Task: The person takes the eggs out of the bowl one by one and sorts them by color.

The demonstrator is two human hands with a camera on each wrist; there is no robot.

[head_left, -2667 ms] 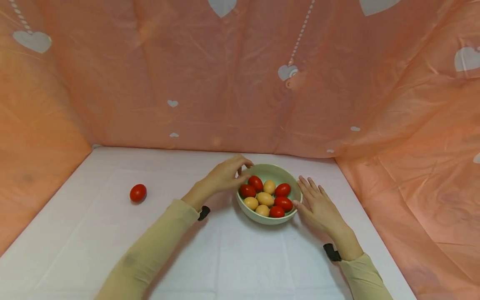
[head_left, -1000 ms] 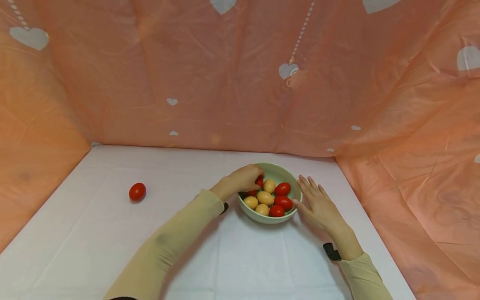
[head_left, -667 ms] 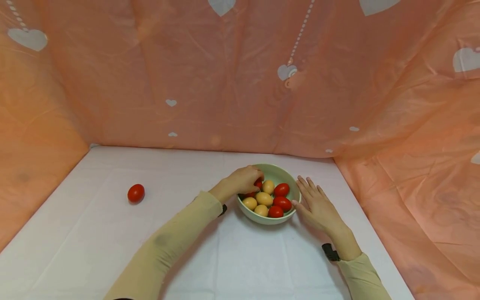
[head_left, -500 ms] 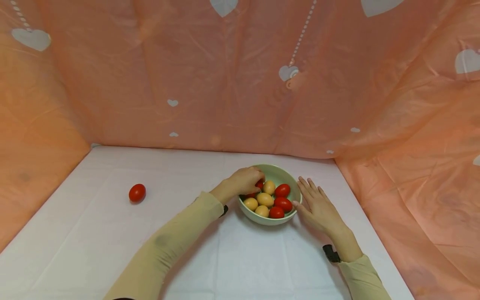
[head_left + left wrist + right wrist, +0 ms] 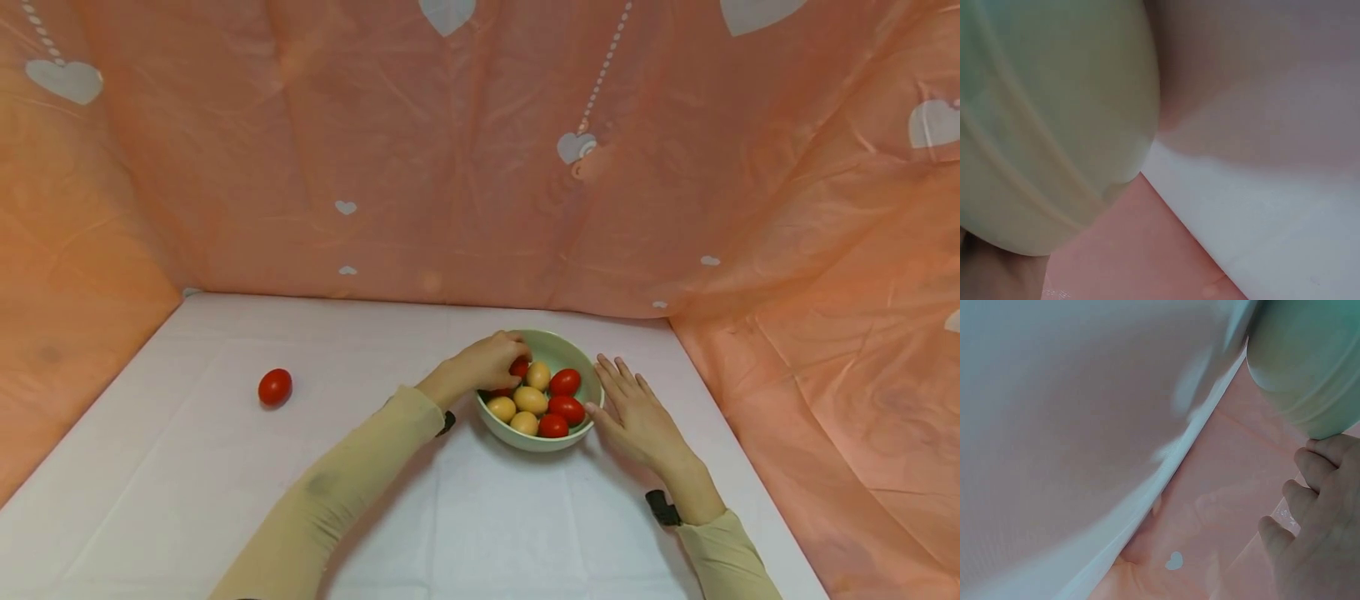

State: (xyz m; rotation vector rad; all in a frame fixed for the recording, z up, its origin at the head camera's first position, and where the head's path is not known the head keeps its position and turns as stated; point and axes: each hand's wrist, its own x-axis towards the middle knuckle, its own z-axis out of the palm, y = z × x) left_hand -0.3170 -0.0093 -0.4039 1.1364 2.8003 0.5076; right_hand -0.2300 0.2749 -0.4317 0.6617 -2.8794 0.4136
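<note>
A pale green bowl holds several red eggs and several beige eggs. My left hand reaches over the bowl's left rim, its fingers curled around a red egg inside; this egg is partly covered by the fingers. Another red egg lies mostly hidden under that hand. With straight, spread fingers, my right hand rests against the bowl's right side. The right wrist view has its fingertips at the bowl's outer wall. In the left wrist view, the bowl's wall fills the upper left.
A single red egg lies on the left part of the white-covered table. Orange-pink sheets printed with white hearts hang behind the table and along both sides. Both wrists wear a black band.
From the bowl's left rim, my left hand has moved right and into the bowl, its fingers closing around a red egg. Over the last second it stays there. The right hand keeps its place.
</note>
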